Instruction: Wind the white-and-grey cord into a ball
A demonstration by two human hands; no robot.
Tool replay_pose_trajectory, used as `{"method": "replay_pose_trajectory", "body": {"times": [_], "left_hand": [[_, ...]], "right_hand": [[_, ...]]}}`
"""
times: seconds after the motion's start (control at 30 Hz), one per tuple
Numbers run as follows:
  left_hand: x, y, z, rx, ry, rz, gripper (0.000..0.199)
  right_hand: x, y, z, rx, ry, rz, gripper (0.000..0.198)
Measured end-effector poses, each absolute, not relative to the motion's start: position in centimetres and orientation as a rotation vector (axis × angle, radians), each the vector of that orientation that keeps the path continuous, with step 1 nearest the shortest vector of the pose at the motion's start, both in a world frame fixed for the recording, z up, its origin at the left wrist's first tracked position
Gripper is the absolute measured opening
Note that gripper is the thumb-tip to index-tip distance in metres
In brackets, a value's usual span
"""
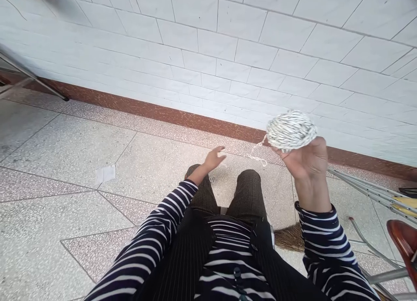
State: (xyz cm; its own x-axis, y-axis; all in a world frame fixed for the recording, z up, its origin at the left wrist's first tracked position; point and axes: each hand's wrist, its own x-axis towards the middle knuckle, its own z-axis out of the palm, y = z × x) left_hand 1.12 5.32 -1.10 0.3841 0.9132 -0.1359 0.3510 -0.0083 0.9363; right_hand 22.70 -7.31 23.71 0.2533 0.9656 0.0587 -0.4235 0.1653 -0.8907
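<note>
A round ball of white, dark-flecked yarn sits raised in the right hand, its fingers curled around the underside. A loose strand trails leftward toward the left hand, fingers spread, empty, above the speckled stone floor near the white tiled wall.

The underside of the yarn ball is hidden by the right hand. The left hand is blurred. A wooden chair is cut off at the right edge.

White-black flecked yarn ball, navy-white striped sleeves, speckled grey floor.
</note>
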Motion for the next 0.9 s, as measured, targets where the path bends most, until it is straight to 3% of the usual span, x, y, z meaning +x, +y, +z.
{"method": "replay_pose_trajectory", "body": {"times": [0.13,0.27,0.5,0.73,0.9], "left_hand": [[6.4,2.8,-1.1,1.678,0.817,0.615,0.061],[8.7,2.2,-1.4,1.684,0.851,0.644,0.029],[3.1,1.4,-3.2,1.883,1.079,0.271,0.032],[0.9,1.4,-3.4,1.93,1.153,0.154,0.009],[5.1,1.8,1.8,1.735,0.83,0.48,0.043]], "right_hand": [[20.8,-6.6,23.5,-0.912,-0.773,1.22,0.045],[20.6,-7.3,24.4,-0.91,-0.779,1.178,0.045],[24.5,-9.2,26.4,-0.911,-0.805,0.922,0.04],[24.6,-8.8,26.2,-0.85,-0.803,1.016,0.043],[21.8,-7.7,24.6,-0.864,-0.76,1.205,0.047]]}}
